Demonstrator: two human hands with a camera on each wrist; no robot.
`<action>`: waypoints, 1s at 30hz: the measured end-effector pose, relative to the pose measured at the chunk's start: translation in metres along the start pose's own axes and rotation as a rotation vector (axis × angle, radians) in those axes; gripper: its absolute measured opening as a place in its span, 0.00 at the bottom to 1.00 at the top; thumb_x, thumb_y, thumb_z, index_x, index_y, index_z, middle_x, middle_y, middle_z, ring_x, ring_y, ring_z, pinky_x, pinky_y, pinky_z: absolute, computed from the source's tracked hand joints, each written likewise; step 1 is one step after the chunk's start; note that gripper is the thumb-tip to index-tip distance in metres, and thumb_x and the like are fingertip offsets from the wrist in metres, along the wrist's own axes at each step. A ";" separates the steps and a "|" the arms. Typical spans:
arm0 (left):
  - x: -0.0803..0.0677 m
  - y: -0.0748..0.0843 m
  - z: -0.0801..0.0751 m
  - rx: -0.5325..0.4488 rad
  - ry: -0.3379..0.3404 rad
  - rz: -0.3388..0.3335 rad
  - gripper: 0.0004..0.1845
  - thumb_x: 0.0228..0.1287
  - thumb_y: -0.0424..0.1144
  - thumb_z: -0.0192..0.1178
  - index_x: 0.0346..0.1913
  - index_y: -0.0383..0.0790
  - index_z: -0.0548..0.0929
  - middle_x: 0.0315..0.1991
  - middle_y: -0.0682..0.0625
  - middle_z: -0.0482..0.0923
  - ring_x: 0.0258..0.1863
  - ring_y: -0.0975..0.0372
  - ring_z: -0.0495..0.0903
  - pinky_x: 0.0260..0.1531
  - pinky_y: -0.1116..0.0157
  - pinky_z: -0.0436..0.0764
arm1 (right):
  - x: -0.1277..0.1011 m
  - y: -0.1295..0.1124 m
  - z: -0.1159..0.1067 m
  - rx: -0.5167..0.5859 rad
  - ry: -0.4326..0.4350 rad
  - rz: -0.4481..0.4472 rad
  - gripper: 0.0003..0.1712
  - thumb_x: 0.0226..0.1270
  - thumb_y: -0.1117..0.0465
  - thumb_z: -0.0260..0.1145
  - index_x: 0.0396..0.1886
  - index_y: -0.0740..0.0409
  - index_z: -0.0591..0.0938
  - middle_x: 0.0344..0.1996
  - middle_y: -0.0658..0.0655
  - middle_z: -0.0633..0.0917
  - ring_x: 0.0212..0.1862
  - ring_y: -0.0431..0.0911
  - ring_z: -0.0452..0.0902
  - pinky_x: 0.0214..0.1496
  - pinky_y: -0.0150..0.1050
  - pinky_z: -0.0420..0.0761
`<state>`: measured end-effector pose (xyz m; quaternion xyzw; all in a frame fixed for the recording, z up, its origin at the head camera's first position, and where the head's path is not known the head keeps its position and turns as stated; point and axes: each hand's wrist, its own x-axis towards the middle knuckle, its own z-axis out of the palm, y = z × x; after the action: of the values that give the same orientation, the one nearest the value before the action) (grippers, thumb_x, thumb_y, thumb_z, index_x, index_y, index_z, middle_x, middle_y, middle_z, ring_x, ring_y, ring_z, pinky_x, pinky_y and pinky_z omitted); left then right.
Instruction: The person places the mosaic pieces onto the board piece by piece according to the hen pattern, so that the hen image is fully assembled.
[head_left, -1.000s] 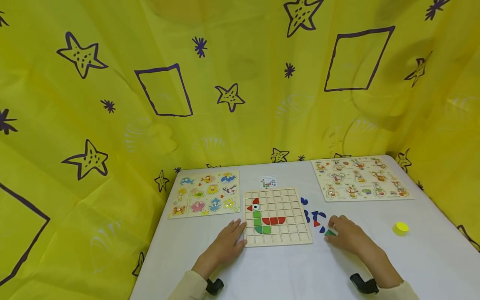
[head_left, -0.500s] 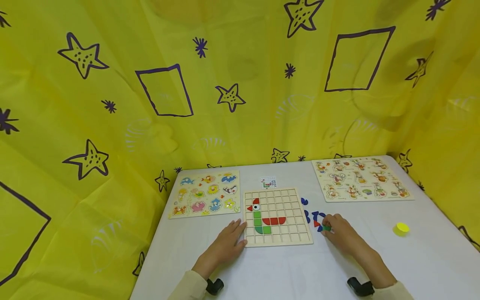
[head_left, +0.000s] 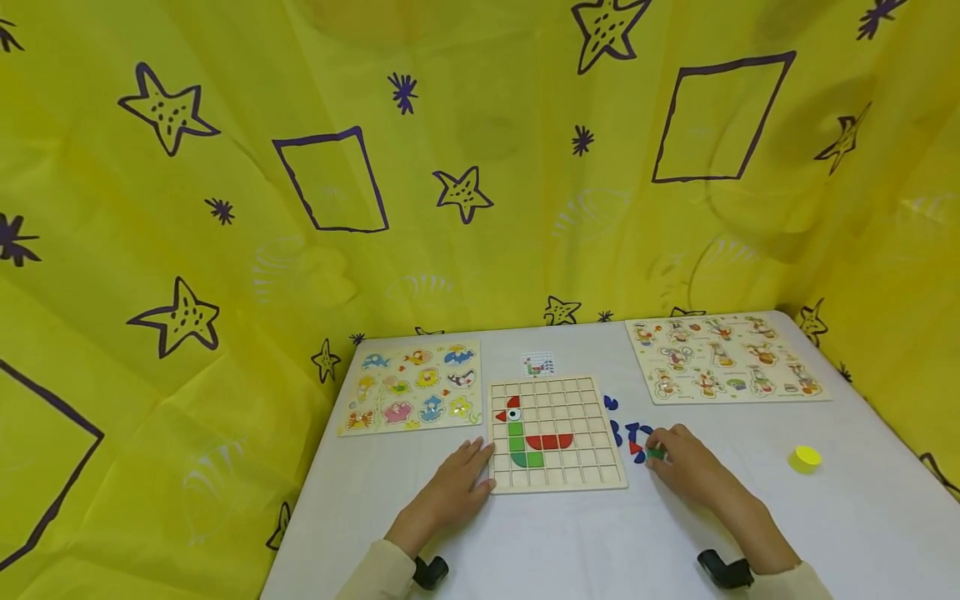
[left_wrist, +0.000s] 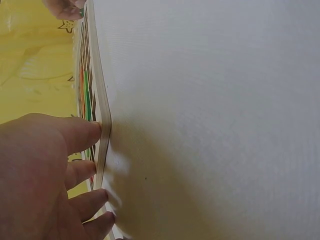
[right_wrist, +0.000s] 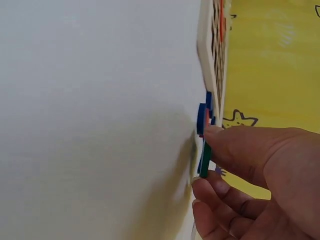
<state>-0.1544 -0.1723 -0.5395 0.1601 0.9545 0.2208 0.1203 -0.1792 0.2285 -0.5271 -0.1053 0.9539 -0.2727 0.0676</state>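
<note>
Between the tabletop's (head_left: 570, 542) side edges, the uncurled left hand (head_left: 453, 486) seemingly steadies the board (head_left: 583, 417) while the right hand (head_left: 686, 467) pinches a green piece (right_wrist: 206, 161).

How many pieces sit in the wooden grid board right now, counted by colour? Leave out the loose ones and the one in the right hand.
Red pieces: 5
Green pieces: 4
White eye piece: 1
Total: 10
</note>
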 end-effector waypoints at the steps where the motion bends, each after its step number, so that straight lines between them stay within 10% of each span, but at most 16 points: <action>1: 0.000 0.000 0.000 0.000 -0.001 -0.001 0.34 0.80 0.51 0.55 0.83 0.47 0.63 0.84 0.46 0.57 0.84 0.46 0.54 0.80 0.43 0.61 | 0.001 -0.001 -0.001 0.000 0.009 -0.008 0.10 0.69 0.66 0.71 0.48 0.62 0.83 0.41 0.60 0.79 0.41 0.50 0.77 0.47 0.51 0.84; 30: -0.001 0.003 -0.003 0.008 0.016 0.018 0.33 0.80 0.48 0.56 0.82 0.44 0.64 0.83 0.43 0.59 0.83 0.44 0.56 0.80 0.41 0.61 | 0.039 -0.108 0.069 0.025 0.034 -0.171 0.11 0.63 0.65 0.78 0.37 0.53 0.82 0.36 0.49 0.76 0.38 0.42 0.72 0.42 0.38 0.81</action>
<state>-0.1540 -0.1708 -0.5354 0.1675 0.9548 0.2195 0.1098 -0.1868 0.0947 -0.5305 -0.1808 0.9390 -0.2912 0.0292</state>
